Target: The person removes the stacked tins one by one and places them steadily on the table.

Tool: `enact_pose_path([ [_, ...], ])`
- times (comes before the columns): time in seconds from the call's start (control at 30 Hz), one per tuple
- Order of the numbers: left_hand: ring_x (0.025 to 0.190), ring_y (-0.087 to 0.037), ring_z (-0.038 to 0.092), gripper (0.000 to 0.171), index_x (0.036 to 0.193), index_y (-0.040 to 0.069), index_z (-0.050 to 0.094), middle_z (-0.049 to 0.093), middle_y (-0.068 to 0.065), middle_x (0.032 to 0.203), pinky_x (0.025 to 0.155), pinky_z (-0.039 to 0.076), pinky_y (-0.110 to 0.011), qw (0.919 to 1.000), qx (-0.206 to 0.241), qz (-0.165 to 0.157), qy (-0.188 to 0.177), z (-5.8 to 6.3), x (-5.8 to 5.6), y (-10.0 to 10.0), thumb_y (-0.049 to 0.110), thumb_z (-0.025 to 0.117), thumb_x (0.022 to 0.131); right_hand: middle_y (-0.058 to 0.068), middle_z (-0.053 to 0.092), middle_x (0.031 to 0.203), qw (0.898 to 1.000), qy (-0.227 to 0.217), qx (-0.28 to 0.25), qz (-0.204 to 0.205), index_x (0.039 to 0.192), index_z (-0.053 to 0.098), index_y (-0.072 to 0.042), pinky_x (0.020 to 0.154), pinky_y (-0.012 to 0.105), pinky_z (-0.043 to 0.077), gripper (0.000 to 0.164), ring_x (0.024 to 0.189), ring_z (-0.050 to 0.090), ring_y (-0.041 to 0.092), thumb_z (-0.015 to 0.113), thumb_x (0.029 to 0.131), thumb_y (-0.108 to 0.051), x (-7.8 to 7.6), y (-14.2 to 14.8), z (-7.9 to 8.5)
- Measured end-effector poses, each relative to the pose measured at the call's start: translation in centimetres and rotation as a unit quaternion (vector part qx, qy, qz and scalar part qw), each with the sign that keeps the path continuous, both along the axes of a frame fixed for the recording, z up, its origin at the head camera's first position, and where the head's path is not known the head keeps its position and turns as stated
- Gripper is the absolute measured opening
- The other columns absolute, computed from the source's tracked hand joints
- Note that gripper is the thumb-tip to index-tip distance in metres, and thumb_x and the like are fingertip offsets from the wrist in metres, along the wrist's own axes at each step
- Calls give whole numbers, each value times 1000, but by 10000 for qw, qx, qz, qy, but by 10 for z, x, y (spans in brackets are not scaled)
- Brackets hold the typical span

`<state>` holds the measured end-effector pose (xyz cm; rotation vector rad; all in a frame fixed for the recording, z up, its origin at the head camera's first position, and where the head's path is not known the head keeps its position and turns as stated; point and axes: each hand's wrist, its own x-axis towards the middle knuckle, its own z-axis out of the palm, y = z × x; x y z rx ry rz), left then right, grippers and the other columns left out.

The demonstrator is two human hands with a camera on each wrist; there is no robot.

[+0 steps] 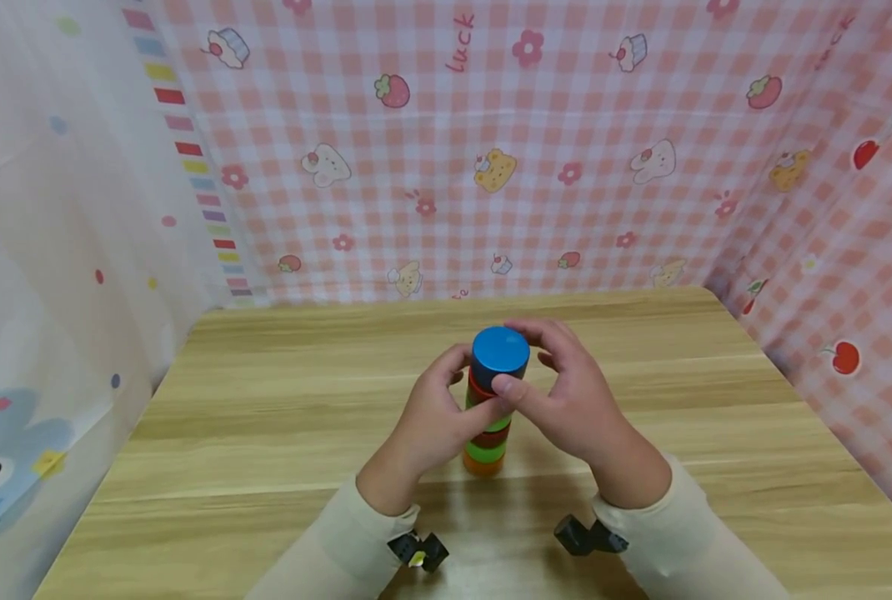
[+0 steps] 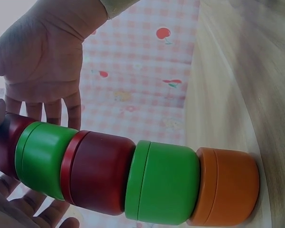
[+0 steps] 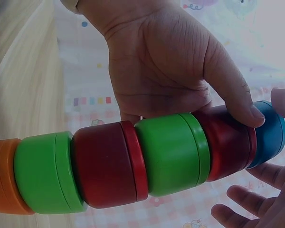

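A tall stack of round, lidded tins stands upright on the wooden table. From the bottom it runs orange tin (image 2: 230,187), lower green tin (image 2: 166,183), lower red tin (image 3: 107,164), upper green tin (image 3: 173,154), upper red tin (image 3: 225,142) and blue tin (image 1: 500,350) on top. My left hand (image 1: 434,421) holds the upper red tin from the left, its thumb across the front. From the right, my right hand (image 1: 577,400) grips the blue tin between thumb and fingers. The blue tin lies outside the left wrist view.
The wood-grain table (image 1: 266,400) reaches back to a pink checked cloth (image 1: 446,167). A white patterned curtain (image 1: 56,233) hangs on the left, and another checked cloth (image 1: 851,275) on the right. A small black device (image 1: 590,535) sits at the right cuff.
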<state>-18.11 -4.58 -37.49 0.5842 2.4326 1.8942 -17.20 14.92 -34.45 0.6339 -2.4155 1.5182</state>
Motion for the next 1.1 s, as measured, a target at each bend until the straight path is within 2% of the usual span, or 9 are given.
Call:
enact_pose_path([
  [0.27, 133, -22, 55, 49, 134, 19, 64, 67, 4, 135, 117, 38, -55, 10000, 6, -20, -62, 1, 0, 1, 27, 84, 90, 6, 60, 137, 9999, -107, -18, -12, 142, 61, -17, 111, 69, 39, 54, 133, 53, 26, 81, 94, -28, 2, -1, 0],
  [0.7, 135, -24, 52, 47, 132, 21, 64, 65, 4, 135, 115, 39, -58, 9998, -11, -5, -176, 0, 1, 1, 31, 84, 91, 10, 61, 137, 9997, -146, -142, -163, 141, 61, -12, 111, 68, 41, 52, 134, 54, 33, 80, 94, -23, 3, -3, 3],
  [1.1, 130, -24, 55, 50, 135, 19, 62, 66, 3, 134, 114, 40, -58, 9999, -121, 6, -45, -2, 0, 0, 29, 84, 90, 11, 60, 138, 9986, -96, -290, -421, 140, 61, -9, 114, 68, 37, 49, 136, 50, 32, 78, 95, -18, -2, 0, 4],
])
